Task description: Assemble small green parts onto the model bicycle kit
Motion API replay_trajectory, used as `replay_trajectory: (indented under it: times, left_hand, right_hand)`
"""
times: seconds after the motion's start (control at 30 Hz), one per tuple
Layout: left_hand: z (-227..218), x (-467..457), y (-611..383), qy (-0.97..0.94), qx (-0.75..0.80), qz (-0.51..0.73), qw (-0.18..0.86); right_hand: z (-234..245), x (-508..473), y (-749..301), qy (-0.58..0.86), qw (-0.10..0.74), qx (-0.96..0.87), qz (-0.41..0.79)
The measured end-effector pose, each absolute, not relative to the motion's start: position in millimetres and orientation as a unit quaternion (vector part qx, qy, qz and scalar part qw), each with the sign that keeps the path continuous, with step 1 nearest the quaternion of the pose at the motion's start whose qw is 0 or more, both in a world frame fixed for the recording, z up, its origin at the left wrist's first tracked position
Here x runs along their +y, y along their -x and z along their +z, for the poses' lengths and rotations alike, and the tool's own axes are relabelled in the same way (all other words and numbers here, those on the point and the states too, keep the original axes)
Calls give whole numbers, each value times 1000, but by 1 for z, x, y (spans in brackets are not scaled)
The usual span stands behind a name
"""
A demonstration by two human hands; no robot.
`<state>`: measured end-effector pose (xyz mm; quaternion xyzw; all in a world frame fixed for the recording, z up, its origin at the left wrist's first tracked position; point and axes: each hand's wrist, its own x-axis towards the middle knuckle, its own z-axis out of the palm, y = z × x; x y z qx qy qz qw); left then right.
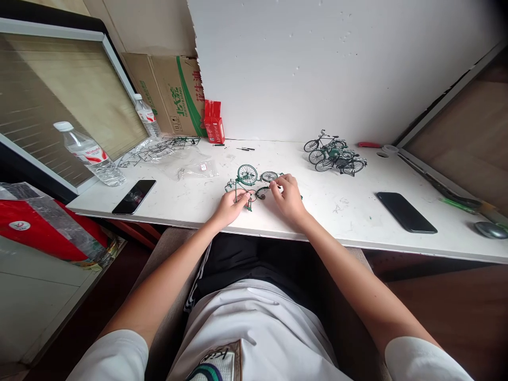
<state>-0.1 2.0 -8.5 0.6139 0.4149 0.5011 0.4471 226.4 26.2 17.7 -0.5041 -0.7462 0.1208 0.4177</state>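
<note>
Near the front edge of the white table, my left hand (232, 207) is closed, thumb and fingers pinching the frame of a small green model bicycle (237, 193). A green spoked wheel (247, 174) stands at the far side of the frame, close to the handlebar. My right hand (289, 197) has its thumb and forefinger pressed together at the bicycle's right end, by a curved green part (262, 192). What those fingertips pinch is too small to make out. Just beyond them lies another spoked wheel (269, 177).
Several finished model bicycles (335, 153) stand at the back right. Dark part frames and a clear plastic bag (194, 165) lie at the back left, near water bottles (93, 156) and a red box (214, 124). Phones (134, 197) lie on both sides. A thin screwdriver (245, 148) lies behind.
</note>
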Motion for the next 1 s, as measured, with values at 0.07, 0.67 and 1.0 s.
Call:
replay_trajectory:
  times: [0.07,0.67,1.0]
  left_hand:
    - [-8,2,0,-603,418,505,456]
    - [-13,8,4,-587,413,512,473]
    - [-14,7,4,-585,418,513,468]
  right_hand:
    - [19,34,-236,513,408,-747,107]
    - [6,62,-278,563,296,-771,34]
    - [2,61,-279,546,297,-782,43]
